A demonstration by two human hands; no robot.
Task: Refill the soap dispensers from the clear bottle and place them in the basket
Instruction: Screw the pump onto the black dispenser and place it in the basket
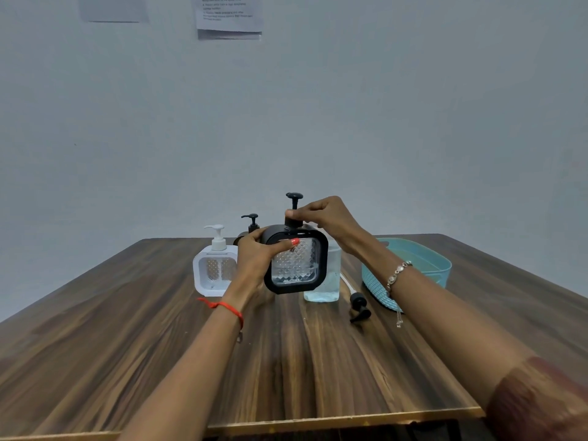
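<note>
A black-framed square soap dispenser [297,265] with a clear diamond-patterned body is held above the table. My left hand [257,259] grips its left side, thumb across the front. My right hand [321,218] pinches the black collar of its pump at the top. Behind it, partly hidden, stands the clear bottle [324,281] with pale blue liquid. A white dispenser [214,265] stands to the left, and another black pump top [251,221] shows behind my left hand. The teal basket [413,268] sits at the right.
A loose black pump head with a white tube [358,305] lies on the wooden table [127,329] between the clear bottle and the basket. Papers hang on the wall behind. The table's front edge runs close to me.
</note>
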